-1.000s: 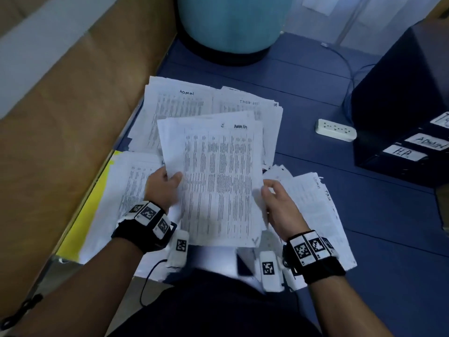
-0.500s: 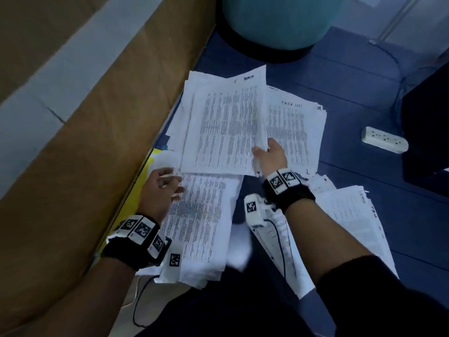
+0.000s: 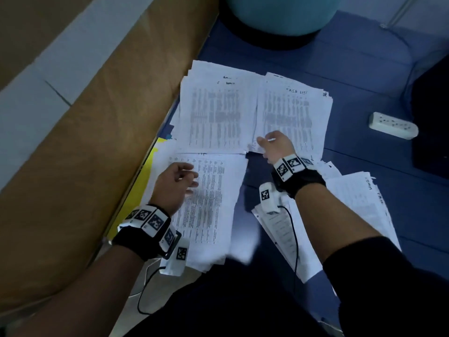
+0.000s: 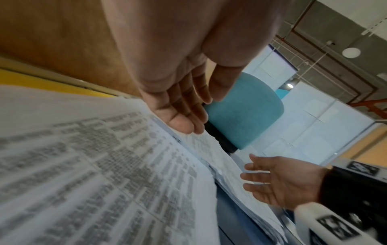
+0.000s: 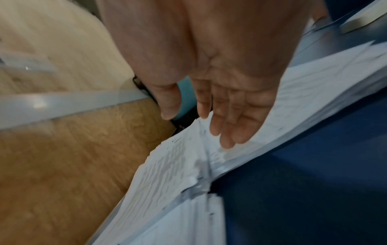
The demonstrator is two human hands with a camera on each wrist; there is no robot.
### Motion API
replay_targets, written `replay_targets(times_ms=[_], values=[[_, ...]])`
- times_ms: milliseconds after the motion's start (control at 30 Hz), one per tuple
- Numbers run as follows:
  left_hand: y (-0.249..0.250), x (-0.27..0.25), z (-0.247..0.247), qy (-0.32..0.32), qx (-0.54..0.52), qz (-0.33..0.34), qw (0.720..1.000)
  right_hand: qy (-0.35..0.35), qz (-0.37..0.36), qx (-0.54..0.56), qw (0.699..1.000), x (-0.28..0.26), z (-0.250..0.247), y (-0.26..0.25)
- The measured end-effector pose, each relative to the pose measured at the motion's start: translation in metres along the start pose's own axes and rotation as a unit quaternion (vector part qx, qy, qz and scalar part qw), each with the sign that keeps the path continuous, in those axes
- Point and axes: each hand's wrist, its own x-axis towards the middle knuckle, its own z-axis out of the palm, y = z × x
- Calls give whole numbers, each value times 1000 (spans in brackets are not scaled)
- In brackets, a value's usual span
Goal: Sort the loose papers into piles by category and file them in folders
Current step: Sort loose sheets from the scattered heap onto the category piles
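Several piles of printed papers lie on the blue floor. A far left pile and a far right pile, headed "TASK LIST", sit side by side. A near pile lies under my left hand, which hovers over it with relaxed fingers and holds nothing; the left wrist view shows the left hand just above the sheets. My right hand is open at the near edges of the two far piles, fingers straight in the right wrist view. More sheets lie under my right forearm.
A yellow folder pokes out beneath the near pile, against a wooden panel on the left. A teal stool stands beyond the papers. A white power strip and a dark box are at the right.
My right hand carried the sheet both hands held forward, laid it on the far left pile and let go. My left hand released it and dropped over the near pile.
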Motion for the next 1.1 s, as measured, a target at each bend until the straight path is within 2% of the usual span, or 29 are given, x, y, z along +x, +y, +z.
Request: replay_targets(times_ms=[167, 367, 533, 633, 700, 767, 933, 1100], values=[[11, -9, 64, -73, 9, 15, 997, 39, 29, -30, 998, -56, -74, 89], [-2, -14, 153, -169, 98, 25, 981, 104, 149, -70, 981, -114, -164, 198], [-16, -29, 216, -212, 221, 29, 951, 147, 217, -138, 955, -131, -212, 261], [-24, -39, 237, -241, 317, 43, 916, 146, 234, -181, 944, -138, -220, 272], [-28, -44, 245, -245, 356, 27, 901, 124, 227, -225, 939, -142, -217, 274], [-29, -48, 250, -231, 370, 11, 900, 113, 225, -225, 941, -142, -214, 277], [-30, -54, 253, -212, 372, 10, 904, 109, 160, -114, 974, -142, -230, 289], [-25, -61, 253, -191, 350, 28, 917, 121, 96, 31, 987, -155, -260, 287]])
